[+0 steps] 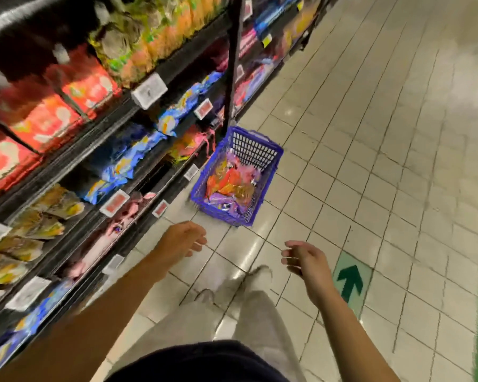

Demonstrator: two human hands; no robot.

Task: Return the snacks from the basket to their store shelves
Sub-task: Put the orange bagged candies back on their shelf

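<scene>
While both my hands hang free in front of me, the blue basket (236, 180) sits on the tiled floor (370, 161) ahead, tucked just beside the foot of the shelves (100, 150) on my left. My left hand (181, 241) is loosely curled and holds nothing; my right hand (304, 259) is the same, fingers relaxed and apart. The basket lies forward of both hands, its long axis running away from me along the aisle, and my left hand looks nearer to its closest corner (the right one is further out over the open floor). Inside it lie snack packets (229, 186), orange, pink and purple, heaped toward the near end. I judge the next reach goes forward and down, probably left hand first.
</scene>
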